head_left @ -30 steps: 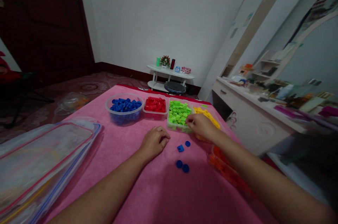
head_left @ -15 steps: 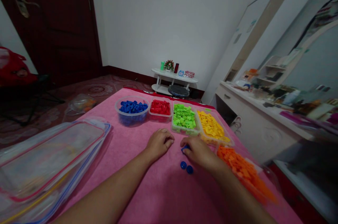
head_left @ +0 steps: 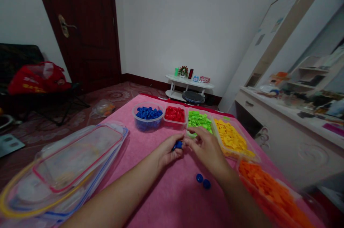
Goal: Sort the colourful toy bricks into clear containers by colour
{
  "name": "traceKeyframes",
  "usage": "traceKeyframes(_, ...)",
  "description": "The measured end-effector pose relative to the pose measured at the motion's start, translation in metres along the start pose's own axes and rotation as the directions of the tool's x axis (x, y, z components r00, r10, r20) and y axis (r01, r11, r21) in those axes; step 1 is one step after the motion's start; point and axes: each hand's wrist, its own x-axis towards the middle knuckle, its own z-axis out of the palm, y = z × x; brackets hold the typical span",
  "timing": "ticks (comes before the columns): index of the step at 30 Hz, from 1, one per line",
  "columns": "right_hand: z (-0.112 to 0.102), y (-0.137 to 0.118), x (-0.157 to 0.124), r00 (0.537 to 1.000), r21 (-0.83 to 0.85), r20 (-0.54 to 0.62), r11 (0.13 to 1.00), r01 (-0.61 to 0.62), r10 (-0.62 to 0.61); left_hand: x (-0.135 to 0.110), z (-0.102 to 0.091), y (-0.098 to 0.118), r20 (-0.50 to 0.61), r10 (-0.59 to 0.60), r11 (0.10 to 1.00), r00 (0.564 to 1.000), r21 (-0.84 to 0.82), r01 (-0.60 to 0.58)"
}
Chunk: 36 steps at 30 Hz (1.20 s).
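My left hand (head_left: pixel 172 149) is closed round a small blue toy building piece (head_left: pixel 177 145), whose exact shape is partly covered by the fingers. Close against it, the fingers of my right hand (head_left: pixel 202 145) are curled in at the left fingertips; whatever they pinch is hidden. Two round blue wheel-like pieces, a left one (head_left: pixel 199 178) and a right one (head_left: pixel 206 184), lie on the pink cloth (head_left: pixel 166 199) below the right hand. Beyond the hands stands a tub of blue pieces (head_left: pixel 148 124).
Beside the blue tub are boxes of red pieces (head_left: pixel 174 115), green pieces (head_left: pixel 199 119), yellow pieces (head_left: pixel 232 136) and orange pieces (head_left: pixel 268 181), curving to the right. Stacked clear lids (head_left: pixel 77 156) cover the table's left side. A white dresser (head_left: pixel 290 127) stands at the right.
The blue piece, held by my right hand near the cloth before, is now in my left hand. Both hands have come together. The view has turned somewhat left.
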Motion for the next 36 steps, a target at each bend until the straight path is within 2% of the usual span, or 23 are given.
traceKeyframes(2,0.000,0.007,-0.004,1.000,0.014,-0.008,1.000,0.000,0.000,-0.005,0.002,0.021,-0.056,0.017,0.999,0.998,0.031,-0.015)
traceKeyframes(4,-0.002,0.016,-0.007,1.000,0.020,0.026,1.000,-0.014,0.013,-0.008,0.001,0.048,-0.094,0.131,0.989,0.987,0.076,-0.124)
traceKeyframes(5,-0.004,0.020,-0.008,0.998,0.016,0.053,0.999,-0.029,0.028,-0.010,0.000,0.063,-0.117,0.232,0.969,0.966,0.111,-0.220)
traceKeyframes(6,-0.006,0.022,-0.009,0.995,0.001,0.087,0.999,-0.046,0.046,-0.010,-0.003,0.079,-0.154,0.463,0.868,0.873,0.279,-0.412)
traceKeyframes(7,-0.009,0.024,-0.010,0.989,-0.028,0.133,0.998,-0.062,0.066,-0.010,-0.006,0.094,-0.161,0.666,0.701,0.729,0.469,-0.537)
traceKeyframes(8,-0.012,0.025,-0.010,0.977,-0.072,0.194,0.994,-0.077,0.090,-0.009,-0.010,0.107,-0.161,0.812,0.519,0.562,0.640,-0.566)
traceKeyframes(9,-0.015,0.025,-0.011,0.955,-0.131,0.270,0.987,-0.089,0.122,-0.007,-0.015,0.118,-0.157,0.905,0.356,0.395,0.787,-0.504)
traceKeyframes(10,-0.018,0.025,-0.012,0.922,-0.200,0.351,0.975,-0.096,0.163,-0.005,-0.021,0.126,-0.106,0.949,0.219,0.297,0.899,-0.380)
traceKeyframes(11,-0.020,0.024,-0.014,0.880,-0.274,0.423,0.956,-0.101,0.214,-0.002,-0.027,0.130,-0.052,0.965,0.114,0.256,0.965,-0.235)
traceKeyframes(12,-0.021,0.025,-0.016,0.835,-0.345,0.479,0.933,-0.105,0.271,0.002,-0.031,0.130,0.000,0.965,0.027,0.262,0.995,-0.100)
traceKeyframes(13,-0.021,0.026,-0.018,0.795,-0.405,0.515,0.908,-0.105,0.322,0.005,-0.035,0.127,0.049,0.952,-0.051,0.301,0.999,0.001)
traceKeyframes(15,-0.017,0.030,-0.022,0.748,-0.476,0.547,0.875,-0.092,0.376,0.011,-0.036,0.110,0.132,0.917,-0.171,0.378,0.983,0.072)
traceKeyframes(17,-0.011,0.036,-0.025,0.736,-0.459,0.582,0.887,-0.053,0.345,0.016,-0.028,0.086,0.238,0.870,-0.258,0.432,0.966,-0.013)
traceKeyframes(19,-0.007,0.039,-0.026,0.740,-0.386,0.616,0.923,-0.013,0.268,0.019,-0.013,0.060,0.341,0.778,-0.286,0.527,0.940,-0.187)
traceKeyframes(20,-0.007,0.040,-0.025,0.754,-0.351,0.615,0.936,-0.003,0.233,0.021,-0.005,0.048,0.378,0.715,-0.263,0.589,0.925,-0.274)
traceKeyframes(22,-0.010,0.038,-0.022,0.807,-0.330,0.557,0.944,-0.003,0.197,0.023,0.008,0.027,0.399,0.599,-0.153,0.694,0.908,-0.390)
traceKeyframes(24,-0.018,0.034,-0.021,0.852,-0.355,0.487,0.935,-0.011,0.194,0.026,0.013,0.011,0.367,0.511,-0.005,0.777,0.905,-0.424)
traceKeyframes(26,-0.025,0.031,-0.025,0.852,-0.343,0.490,0.939,-0.004,0.183,0.030,0.009,-0.002,0.311,0.448,0.135,0.839,0.903,-0.407)
traceKeyframes(29,-0.026,0.030,-0.037,0.815,-0.269,0.558,0.963,-0.001,0.157,0.039,-0.005,-0.017,0.204,0.390,0.326,0.898,0.881,-0.342)
traceKeyframes(32,-0.017,0.031,-0.049,0.817,-0.289,0.548,0.957,-0.020,0.183,0.046,-0.016,-0.027,0.125,0.298,0.506,0.946,0.820,-0.267)
traceKeyframes(36,-0.012,0.027,-0.051,0.820,-0.301,0.545,0.954,-0.003,0.175,0.047,-0.013,-0.031,0.115,0.182,0.631,0.977,0.748,-0.206)
